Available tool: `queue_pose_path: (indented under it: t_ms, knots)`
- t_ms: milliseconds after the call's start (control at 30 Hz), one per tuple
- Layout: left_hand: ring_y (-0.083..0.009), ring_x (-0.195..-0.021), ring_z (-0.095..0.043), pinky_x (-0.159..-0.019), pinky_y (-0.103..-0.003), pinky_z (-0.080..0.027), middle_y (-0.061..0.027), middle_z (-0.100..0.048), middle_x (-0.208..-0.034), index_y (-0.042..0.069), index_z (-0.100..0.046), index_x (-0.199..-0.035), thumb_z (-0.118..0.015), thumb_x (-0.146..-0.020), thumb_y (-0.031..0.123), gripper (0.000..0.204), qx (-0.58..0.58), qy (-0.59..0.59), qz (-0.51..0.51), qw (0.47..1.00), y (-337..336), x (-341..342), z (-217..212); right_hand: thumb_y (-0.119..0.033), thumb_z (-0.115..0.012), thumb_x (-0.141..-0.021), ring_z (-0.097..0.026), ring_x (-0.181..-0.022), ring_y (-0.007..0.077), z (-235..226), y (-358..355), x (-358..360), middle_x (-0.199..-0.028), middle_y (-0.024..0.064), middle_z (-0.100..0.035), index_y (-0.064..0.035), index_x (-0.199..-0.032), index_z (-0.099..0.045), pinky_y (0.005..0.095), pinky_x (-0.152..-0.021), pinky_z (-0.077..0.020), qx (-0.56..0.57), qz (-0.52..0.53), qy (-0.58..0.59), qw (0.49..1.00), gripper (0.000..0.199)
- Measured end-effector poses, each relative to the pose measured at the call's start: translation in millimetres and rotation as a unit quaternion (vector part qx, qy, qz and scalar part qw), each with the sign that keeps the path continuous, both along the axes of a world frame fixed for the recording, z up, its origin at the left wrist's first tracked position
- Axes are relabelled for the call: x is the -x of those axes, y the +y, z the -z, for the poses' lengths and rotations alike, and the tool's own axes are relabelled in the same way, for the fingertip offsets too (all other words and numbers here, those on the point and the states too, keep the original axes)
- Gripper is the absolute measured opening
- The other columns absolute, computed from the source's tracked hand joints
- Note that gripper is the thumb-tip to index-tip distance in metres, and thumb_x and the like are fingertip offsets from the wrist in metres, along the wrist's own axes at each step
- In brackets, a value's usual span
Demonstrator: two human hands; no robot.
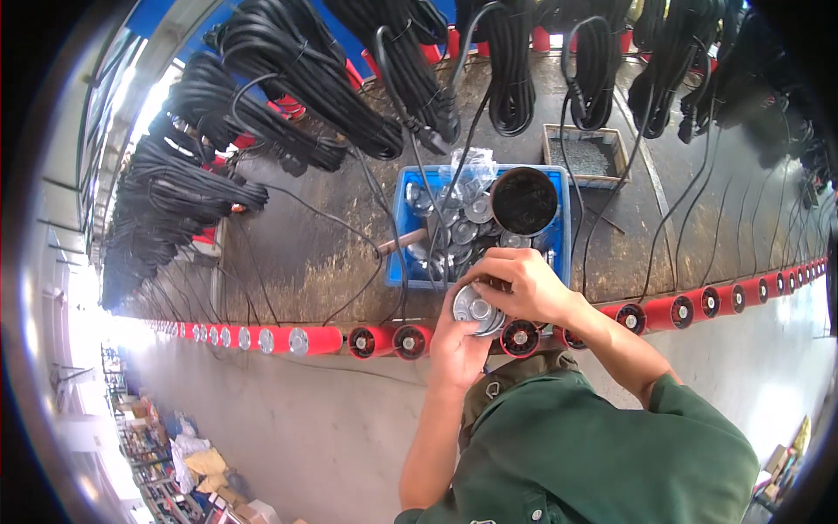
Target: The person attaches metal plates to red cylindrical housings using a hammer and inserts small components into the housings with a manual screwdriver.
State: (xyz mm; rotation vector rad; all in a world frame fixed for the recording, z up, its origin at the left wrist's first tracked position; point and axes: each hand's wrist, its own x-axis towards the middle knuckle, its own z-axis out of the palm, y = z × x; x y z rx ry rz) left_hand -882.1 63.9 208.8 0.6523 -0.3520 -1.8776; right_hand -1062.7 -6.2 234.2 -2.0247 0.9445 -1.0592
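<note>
In my left hand (454, 354) is a round silver metal cap (476, 308), its concentric face turned up; a second rim shows beneath it, so there may be more than one. The bent fingers of my right hand (534, 286) are closed at the cap's upper right edge, and they hide part of it. Just below the hands, a red cylinder (520, 339) with a dark, spoked end lies at the table edge. Beyond them stands a blue bin (566, 236) of similar silver caps (464, 231), with a dark round container (524, 201) in its right part.
Red cylinders line the table's front edge; several at the left carry silver ends (301, 341). Bundled black cables (511, 74) hang or lie beyond, with cords crossing the worn table (305, 236). A wooden handle (403, 242) juts from the bin. Small metal pieces fill a tray (623, 157).
</note>
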Motion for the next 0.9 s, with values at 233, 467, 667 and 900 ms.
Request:
queue_pose_path:
  t_ms: [233,467,667,900]
  knots:
    - [-0.0344,-0.147,-0.053,-0.127,-0.051,-0.042,-0.0191,-0.059,-0.149,0.001,-0.046,-0.157,-0.048,-0.073,-0.015,0.086,0.062,0.007,-0.137,0.989,16.3,-20.9,12.7,-0.003,-0.076,-0.091,-0.073,-0.07,0.0309,27.0,14.8,-23.7,-0.084,0.0173,-0.073,0.0001,-0.108,-0.061,0.041,-0.064,-0.0574,-0.142,0.043,-0.061,0.987,0.023]
    - [-0.0491,-0.146,-0.05,-0.127,-0.06,-0.038,-0.0279,-0.055,-0.152,0.021,-0.049,-0.156,-0.059,-0.077,-0.023,0.091,0.089,0.028,-0.231,0.968,22.4,-32.2,28.6,-0.005,-0.073,-0.102,-0.06,-0.086,0.0072,46.2,68.0,-56.7,-0.098,0.0008,-0.063,-0.0051,-0.113,-0.052,0.0269,-0.071,-0.0527,-0.421,-0.043,-0.233,0.875,0.024]
    - [-0.0582,-0.146,-0.046,-0.127,-0.068,-0.033,-0.0324,-0.053,-0.154,0.015,-0.053,-0.153,-0.064,-0.09,-0.014,0.071,0.089,0.103,-0.185,0.973,29.6,-47.1,22.9,-0.015,-0.08,-0.091,-0.078,-0.088,0.0293,70.4,-45.9,26.3,-0.094,0.0131,-0.078,-0.0055,-0.104,-0.074,0.0411,-0.078,-0.0607,-0.052,0.193,0.116,0.973,0.017]
    - [-0.056,-0.143,-0.05,-0.123,-0.066,-0.039,-0.0296,-0.052,-0.157,0.015,-0.052,-0.156,-0.069,-0.099,0.011,0.06,0.072,0.093,-0.15,0.982,49.7,-66.2,28.2,-0.025,-0.085,-0.078,-0.079,-0.087,0.0401,132.2,-119.8,61.8,-0.088,0.0179,-0.079,-0.0079,-0.085,-0.082,0.05,-0.077,-0.064,-0.036,0.214,0.492,0.843,0.019]
